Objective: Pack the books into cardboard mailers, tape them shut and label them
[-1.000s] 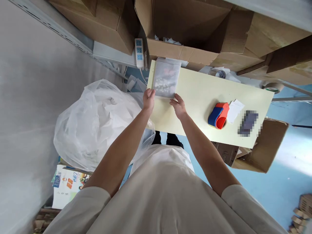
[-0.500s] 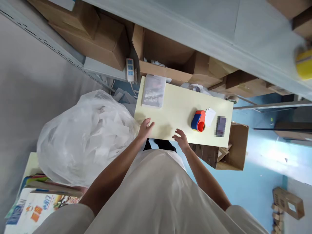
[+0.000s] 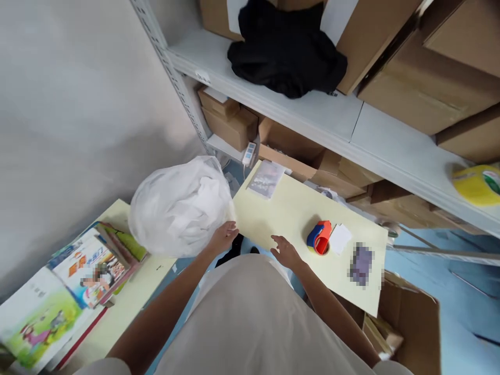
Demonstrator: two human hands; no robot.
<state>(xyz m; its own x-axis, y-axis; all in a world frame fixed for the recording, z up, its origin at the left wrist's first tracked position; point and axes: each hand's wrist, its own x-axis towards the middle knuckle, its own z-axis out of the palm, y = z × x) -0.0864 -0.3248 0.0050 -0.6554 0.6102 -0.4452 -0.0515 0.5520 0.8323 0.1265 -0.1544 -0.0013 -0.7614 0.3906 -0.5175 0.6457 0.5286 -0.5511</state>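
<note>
Hanging empty, the loosely curled fingers of the left hand (image 3: 224, 235) and the slightly parted ones of the right hand (image 3: 286, 251) no longer touch the flat grey packet in clear plastic (image 3: 266, 178); it lies at the pale-yellow rectangular tabletop's (image 3: 289, 208) far left corner, seemingly set down. Both forearms reach forward, left beside the bulging translucent-white plastic bag (image 3: 175, 213).

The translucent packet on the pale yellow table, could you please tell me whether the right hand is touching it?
Apart. The head view plainly shows bare tabletop between the right hand and the translucent packet.
</note>
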